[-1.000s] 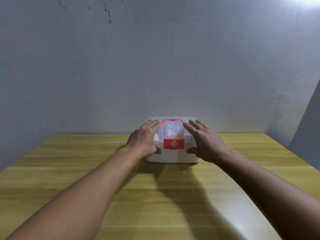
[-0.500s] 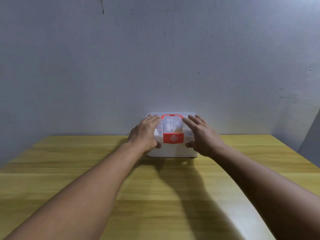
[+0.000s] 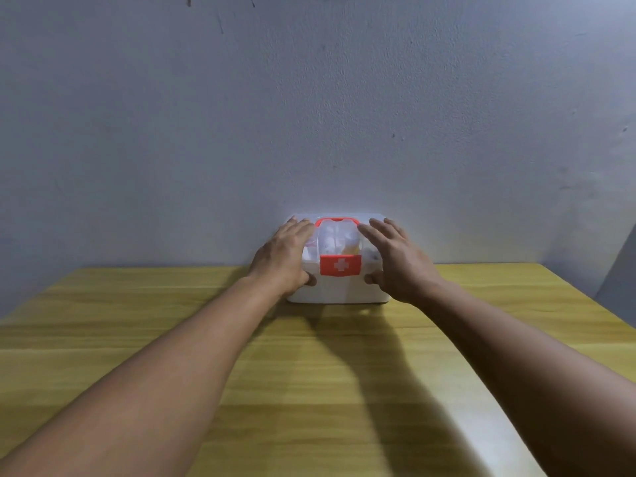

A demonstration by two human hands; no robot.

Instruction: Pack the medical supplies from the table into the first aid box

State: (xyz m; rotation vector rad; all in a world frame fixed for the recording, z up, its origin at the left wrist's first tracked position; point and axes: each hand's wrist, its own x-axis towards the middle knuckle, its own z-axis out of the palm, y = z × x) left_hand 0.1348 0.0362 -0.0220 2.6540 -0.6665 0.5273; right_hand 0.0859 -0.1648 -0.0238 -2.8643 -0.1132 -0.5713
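Head view: first aid box (image 3: 339, 287) sits at far edge of the wooden table (image 3: 137, 339), up against the grey wall (image 3: 309, 115). White plastic body, clear lid w/ red carry handle (image 3: 336, 221) on top and a red latch (image 3: 340, 265) w/ white cross on the front. Supplies show blurrily through the lid; no loose items visible on the table, so packing looks done, prob. closing or positioning step.

Handling, as a guess: rigid moulded plastic, light even when filled, smooth so a bit slippery on the sides. Lid likely flexes some. Best holds: both ends w/ palms, or the red handle once the latch is snapped shut.

Left hand (image 3: 284, 258) lies flat over the left part of the lid, fingers spread fwd, thumb tucked on the front face beside the latch. Right hand (image 3: 395, 261) mirrors it on the right side, thumb also at the front. Neither is curled into a fist; both are pressing on the box, clasping it betw. fingers and thumb. Both arms nearly fully extended, forearms converging on the box.
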